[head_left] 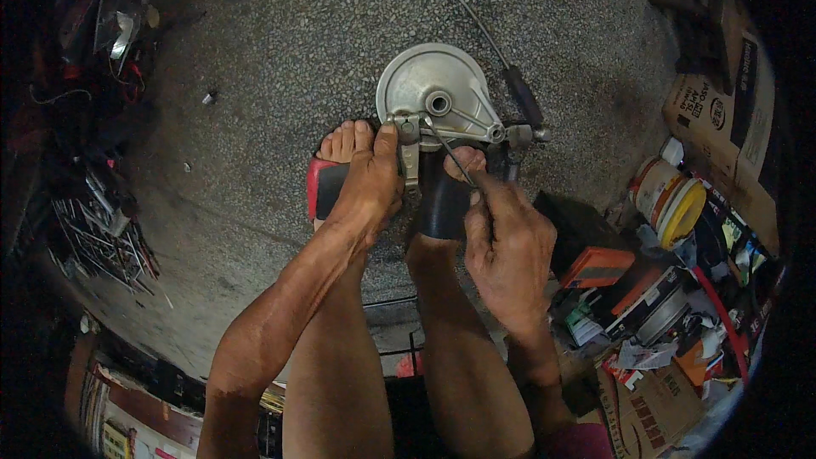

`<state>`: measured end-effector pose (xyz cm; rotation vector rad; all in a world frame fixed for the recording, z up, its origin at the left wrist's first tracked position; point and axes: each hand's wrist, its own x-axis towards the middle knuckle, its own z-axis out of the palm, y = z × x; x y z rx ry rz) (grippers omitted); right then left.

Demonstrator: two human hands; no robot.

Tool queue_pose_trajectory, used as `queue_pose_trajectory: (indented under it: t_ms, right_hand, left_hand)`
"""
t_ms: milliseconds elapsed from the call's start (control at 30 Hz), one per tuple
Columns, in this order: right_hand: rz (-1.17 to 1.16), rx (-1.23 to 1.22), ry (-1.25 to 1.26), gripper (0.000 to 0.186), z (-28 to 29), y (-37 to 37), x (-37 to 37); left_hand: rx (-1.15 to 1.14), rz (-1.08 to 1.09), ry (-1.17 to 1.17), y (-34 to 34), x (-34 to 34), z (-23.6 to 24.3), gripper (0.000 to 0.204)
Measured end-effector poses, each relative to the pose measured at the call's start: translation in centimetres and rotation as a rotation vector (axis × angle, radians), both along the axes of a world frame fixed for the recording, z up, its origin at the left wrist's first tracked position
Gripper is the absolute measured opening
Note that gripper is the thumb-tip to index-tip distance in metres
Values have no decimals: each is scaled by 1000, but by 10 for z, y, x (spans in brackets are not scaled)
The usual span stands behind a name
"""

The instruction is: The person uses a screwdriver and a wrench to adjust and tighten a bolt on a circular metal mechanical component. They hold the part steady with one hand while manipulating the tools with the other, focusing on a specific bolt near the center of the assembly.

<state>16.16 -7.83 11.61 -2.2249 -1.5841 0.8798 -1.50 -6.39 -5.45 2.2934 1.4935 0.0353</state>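
Left hand [374, 177] curled tight, thumb clamping metal bracket [410, 129] at brake plate's [416, 76] near edge; right hand [510, 246] pinched closed round slim metal rod [450, 153], tip right beside bracket! Brake plate just ahead of slippered feet [344, 140], black-handled screwdriver [522, 95] lying to its right.

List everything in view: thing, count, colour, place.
Brake plate: 1, silver, centre
Metal bracket: 1, silver, by brake plate
Slim metal rod: 1, grey, at bracket
Screwdriver: 1, black handle, right of brake plate
Metal pieces: several, grey, left
Tubs: at least 1, yellow, right
Cardboard boxes: at least 2, brown, right
Clutter: uncountable, mixed, both sides
Sandals: 2, mostly black, centre
Legs, feet: 2 each, bare, centre
Left hand: 1, bare, on bracket
Right hand: 1, bare, on rod
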Motion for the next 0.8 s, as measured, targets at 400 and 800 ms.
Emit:
queue_pose_trajectory:
  t_ms: [400, 800]
  right_hand:
    - [-334, 1, 171, 25, 8, -5, 22]
    - [70, 177, -25, 35, 9, 5, -1]
  left_hand:
    - [12, 61, -39, 0, 6, 13, 50]
    - [-209, 72, 13, 7, 6, 14, 54]
